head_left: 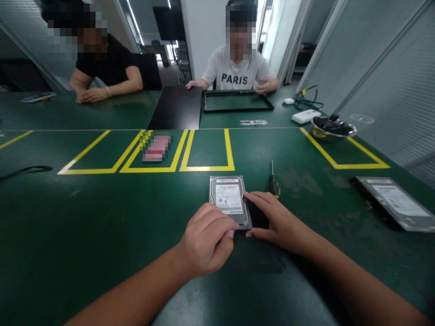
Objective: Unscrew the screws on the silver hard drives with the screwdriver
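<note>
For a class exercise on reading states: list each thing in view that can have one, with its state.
Central hard drive, label up, between both hands
Left hand, curled at the drive's near edge
Right hand, spread at the drive's right side
Screwdriver, lying unheld
Far-right hard drive, label up, unheld
Metal bowl, filled with dark items
Black frame, open-centred

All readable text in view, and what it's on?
"PARIS": white T-shirt across the table.
Central hard drive: label print too small to read.
Right-hand hard drive: label print too blurred to read.
Pink item: pixelated, unreadable.
</note>
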`<state>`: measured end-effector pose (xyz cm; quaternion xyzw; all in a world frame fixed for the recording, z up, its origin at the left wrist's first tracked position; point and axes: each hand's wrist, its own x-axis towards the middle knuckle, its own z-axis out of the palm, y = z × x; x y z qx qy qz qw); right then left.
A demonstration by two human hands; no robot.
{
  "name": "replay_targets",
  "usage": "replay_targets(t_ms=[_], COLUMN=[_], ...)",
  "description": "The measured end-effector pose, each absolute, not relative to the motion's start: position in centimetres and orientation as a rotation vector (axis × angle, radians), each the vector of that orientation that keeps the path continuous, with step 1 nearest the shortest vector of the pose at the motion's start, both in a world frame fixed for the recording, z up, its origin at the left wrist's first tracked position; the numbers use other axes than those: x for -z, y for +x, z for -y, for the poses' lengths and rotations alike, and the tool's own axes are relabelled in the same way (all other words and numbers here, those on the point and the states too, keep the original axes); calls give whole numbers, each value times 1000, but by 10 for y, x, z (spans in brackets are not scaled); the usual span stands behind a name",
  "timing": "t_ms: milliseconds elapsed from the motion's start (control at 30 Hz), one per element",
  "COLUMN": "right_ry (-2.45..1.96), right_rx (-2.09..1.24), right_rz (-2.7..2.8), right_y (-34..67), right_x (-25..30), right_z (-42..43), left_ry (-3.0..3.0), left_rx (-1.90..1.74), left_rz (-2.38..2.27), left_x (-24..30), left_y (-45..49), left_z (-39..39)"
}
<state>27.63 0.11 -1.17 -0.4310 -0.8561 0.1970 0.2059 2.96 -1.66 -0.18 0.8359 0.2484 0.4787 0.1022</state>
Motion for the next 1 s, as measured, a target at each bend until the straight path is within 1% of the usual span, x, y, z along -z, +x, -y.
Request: replay_targets(t_ms=[733,1000], right_ry=[-1174,-1139], right_rx=[-539,-465], right_rz=[2416,2434], right_y=[274,272], right_x=[8,12], right_z=[-4,-6], left_ry=[2508,2474], left_rx=[-1324,-1289], left_rz=[-652,-695], left_x=[3,3], left_y=[41,49], left_z=[27,29])
